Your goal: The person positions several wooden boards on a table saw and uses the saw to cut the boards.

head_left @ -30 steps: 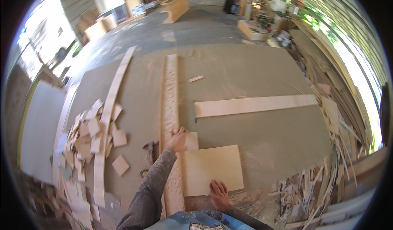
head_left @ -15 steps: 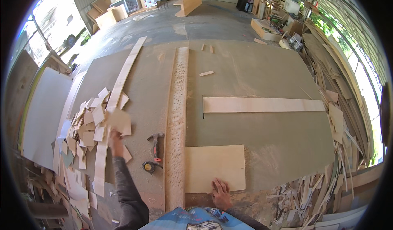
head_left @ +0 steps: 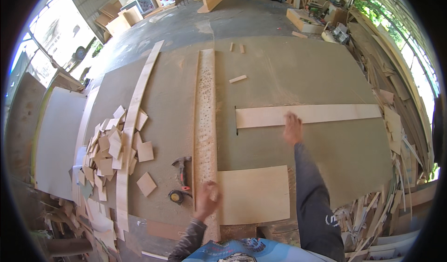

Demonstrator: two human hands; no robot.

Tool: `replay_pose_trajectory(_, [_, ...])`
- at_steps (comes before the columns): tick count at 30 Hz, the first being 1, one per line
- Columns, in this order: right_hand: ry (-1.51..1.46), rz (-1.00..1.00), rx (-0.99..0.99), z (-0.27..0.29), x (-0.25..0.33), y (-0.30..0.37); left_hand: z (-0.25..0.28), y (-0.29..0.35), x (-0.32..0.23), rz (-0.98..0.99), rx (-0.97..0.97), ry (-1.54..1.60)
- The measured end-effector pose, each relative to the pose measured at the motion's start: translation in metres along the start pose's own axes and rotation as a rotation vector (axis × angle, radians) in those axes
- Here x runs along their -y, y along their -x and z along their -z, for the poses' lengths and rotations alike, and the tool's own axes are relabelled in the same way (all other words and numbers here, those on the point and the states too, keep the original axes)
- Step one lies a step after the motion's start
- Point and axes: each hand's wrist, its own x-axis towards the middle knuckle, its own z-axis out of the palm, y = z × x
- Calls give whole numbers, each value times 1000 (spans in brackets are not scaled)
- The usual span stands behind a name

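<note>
My left hand [head_left: 208, 199] is over the lower end of a long pitted board [head_left: 205, 122], its fingers loosely curled and nothing visible in them. Beside it on the right lies a rectangular plywood sheet [head_left: 253, 194]. My right hand [head_left: 293, 128] reaches forward to the near edge of a pale wooden strip [head_left: 340, 115]; its fingers are blurred, so their grip is unclear. A claw hammer [head_left: 182, 173] and a tape measure [head_left: 176, 196] lie left of the pitted board. Farther left, square wood pieces [head_left: 105, 162] are heaped around another long strip [head_left: 139, 94].
A large brown panel [head_left: 316, 155] forms the work surface. Small wood sticks [head_left: 238, 79] lie on its far part. Offcuts [head_left: 368, 220] pile up at the right edge, and long boards [head_left: 391, 75] are stacked beyond. A white panel [head_left: 60, 141] leans at left.
My left hand has left the heap of squares and come right to the pitted board. My right hand has gone from the plywood sheet forward to the strip. The view has shifted slightly.
</note>
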Motion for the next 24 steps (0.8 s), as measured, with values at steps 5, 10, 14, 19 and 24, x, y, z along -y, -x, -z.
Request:
replay_pose_trajectory(5, [225, -37, 147, -7, -34, -52, -21, 7, -39, 30, 314, -143])
replay_pose_trajectory(10, [477, 82, 388, 45, -21, -61, -15, 10, -44, 159, 408, -224])
replay_pose_trajectory(14, [381, 122, 369, 77, -63, -31, -17, 8, -41, 160, 479, -248])
replay_pose_trajectory(19, [104, 269, 407, 103, -67, 26, -22, 6, -36, 175, 488, -162])
replay_pose_trajectory(24, [50, 372, 342, 77, -26, 61, -17, 4, -43, 145, 473, -215])
